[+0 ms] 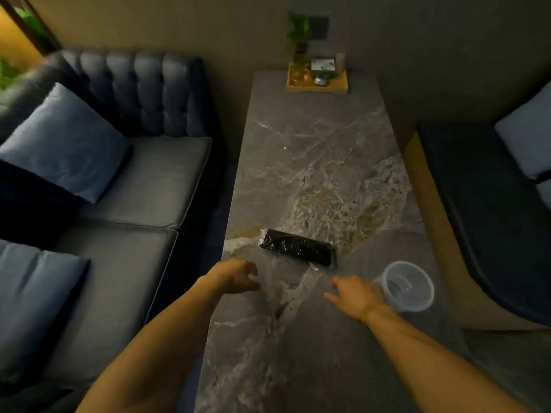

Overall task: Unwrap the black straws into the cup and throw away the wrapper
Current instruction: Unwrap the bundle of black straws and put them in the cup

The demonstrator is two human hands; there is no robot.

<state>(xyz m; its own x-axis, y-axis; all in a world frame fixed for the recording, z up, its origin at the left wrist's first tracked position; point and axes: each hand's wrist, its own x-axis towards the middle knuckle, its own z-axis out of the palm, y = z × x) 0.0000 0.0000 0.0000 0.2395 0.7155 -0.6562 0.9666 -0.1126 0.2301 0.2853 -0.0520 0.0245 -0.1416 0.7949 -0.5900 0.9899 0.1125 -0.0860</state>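
Observation:
A pack of black straws (298, 247) in clear plastic wrap lies flat on the grey marble table (313, 162), angled from upper left to lower right. To its right stands a clear plastic cup (408, 286), upright with nothing in it. My left hand (235, 276) hovers just below the pack's left end, fingers loosely curled and holding nothing. Between the pack and the cup, my right hand (356, 296) is spread with fingers apart, close to the cup's left side. Neither hand touches the pack.
A wooden tray (317, 86) with a small plant and jars sits at the table's far end. A dark blue sofa with cushions (64, 141) runs along the left. Another seat with a pillow (527, 135) is on the right.

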